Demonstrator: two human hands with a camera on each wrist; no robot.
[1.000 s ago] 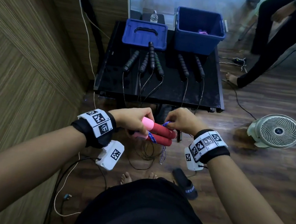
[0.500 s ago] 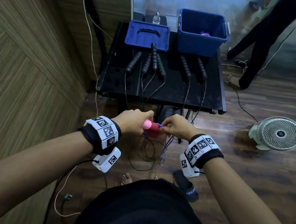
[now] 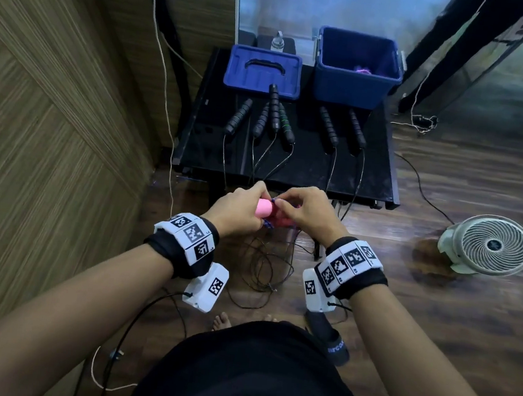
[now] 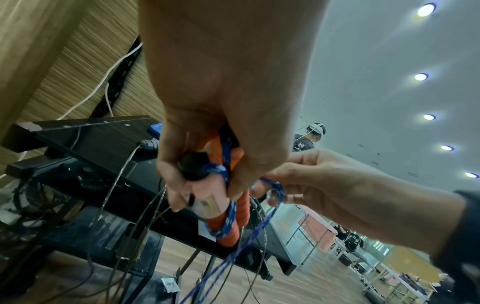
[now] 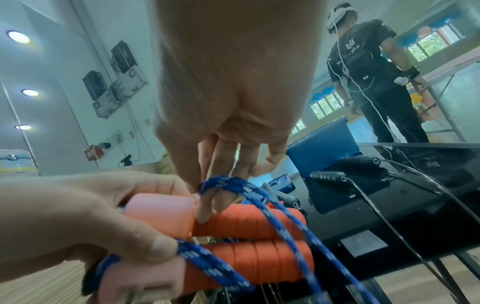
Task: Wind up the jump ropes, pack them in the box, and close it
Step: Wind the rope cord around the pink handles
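Observation:
My left hand [image 3: 236,209] grips the two pink-and-orange handles [image 5: 249,242] of a jump rope, held side by side. My right hand [image 3: 304,212] pinches the blue braided rope [image 5: 228,183] above the handles; a loop of it crosses them. In the left wrist view the blue rope [image 4: 226,214] is wound round the orange handles [image 4: 233,226] and hangs toward the floor. The open blue box [image 3: 357,69] stands at the back right of the black table [image 3: 305,170], its lid [image 3: 262,70] beside it on the left. Several black-handled jump ropes [image 3: 275,118] lie on the table, cords hanging over the front edge.
A white fan [image 3: 487,244] stands on the wooden floor at the right. Black cords [image 3: 262,272] coil on the floor by my feet, beside a dark slipper [image 3: 332,344]. A wood-panelled wall [image 3: 53,111] runs along the left. Another person [image 5: 369,61] stands beyond the table.
Both hands have moved forward, nearer the table's front edge. The right hand has carried the blue rope over the handles, which the hands now mostly hide in the head view.

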